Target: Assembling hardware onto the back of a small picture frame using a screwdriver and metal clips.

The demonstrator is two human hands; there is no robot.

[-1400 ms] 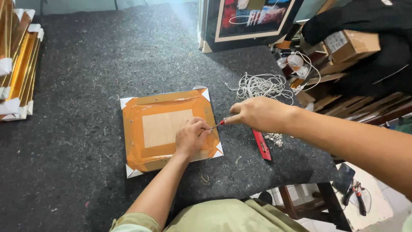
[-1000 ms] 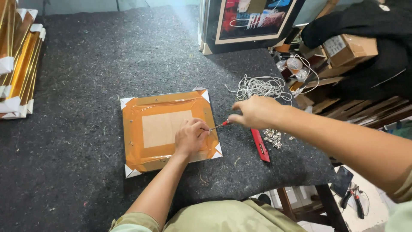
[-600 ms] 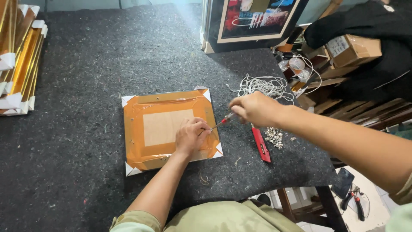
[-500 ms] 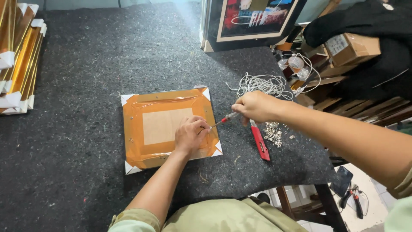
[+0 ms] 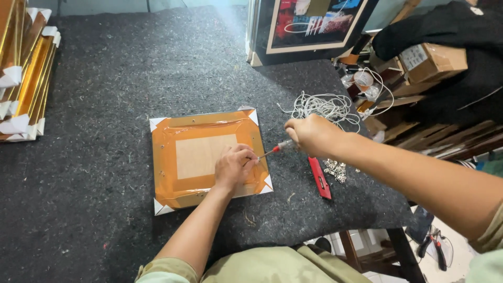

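A picture frame (image 5: 204,157) lies face down near the middle of a felt-covered table (image 5: 105,78), the left hand (image 5: 234,166) resting on its right part. Just right of it, the right hand (image 5: 313,135) holds a screwdriver (image 5: 275,150) whose tip meets the frame's right edge. A utility knife (image 5: 319,178) lies right of the frame, small metal hangers (image 5: 335,170) beside it, a coil of cord (image 5: 327,106) behind. Stacked mouldings (image 5: 23,73) sit at the table's left edge; a framed artwork (image 5: 309,23) stands at the back
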